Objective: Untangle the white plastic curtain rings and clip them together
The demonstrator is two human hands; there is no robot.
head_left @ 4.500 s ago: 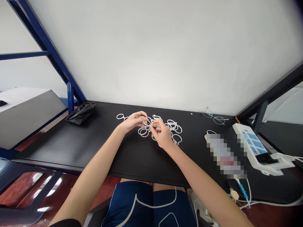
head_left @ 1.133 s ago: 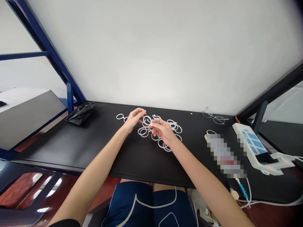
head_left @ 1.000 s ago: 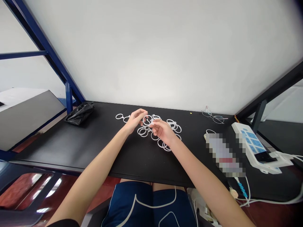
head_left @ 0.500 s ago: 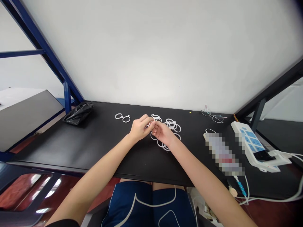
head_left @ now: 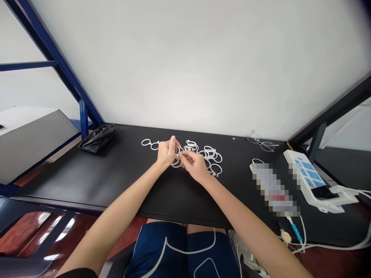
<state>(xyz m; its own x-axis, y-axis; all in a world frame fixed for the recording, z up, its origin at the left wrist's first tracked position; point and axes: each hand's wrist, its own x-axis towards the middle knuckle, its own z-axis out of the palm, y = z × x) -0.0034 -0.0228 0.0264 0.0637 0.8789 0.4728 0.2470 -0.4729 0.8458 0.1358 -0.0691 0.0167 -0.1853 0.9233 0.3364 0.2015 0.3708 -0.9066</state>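
My left hand (head_left: pixel 167 151) is closed on a white plastic ring (head_left: pixel 177 150), its thumb pointing up. Close on its right, my right hand (head_left: pixel 194 165) pinches at the same ring, thumb and fingertips together. Below the fingers hangs or lies another white ring (head_left: pixel 175 164); whether it is joined to the held one I cannot tell. Several loose white rings (head_left: pixel 213 153) with small knobs lie in a pile beside and behind my right hand, which partly hides them. To the left, a linked pair of white rings (head_left: pixel 146 142) lies flat, partly behind my left hand.
A black plastic bag (head_left: pixel 97 139) sits at the table's left end. Eyeglasses (head_left: pixel 267 146) lie at the back right. A phone (head_left: pixel 274 189), blurred out, charges by a white power strip (head_left: pixel 310 179) with trailing cables. The wall (head_left: pixel 185 77) rises behind the black table (head_left: pixel 116 173).
My hands have drawn slightly apart and turned, bringing the held white ring into view. My left hand has shifted left, now partly covering the linked pair. Some rings near my right hand are now uncovered.
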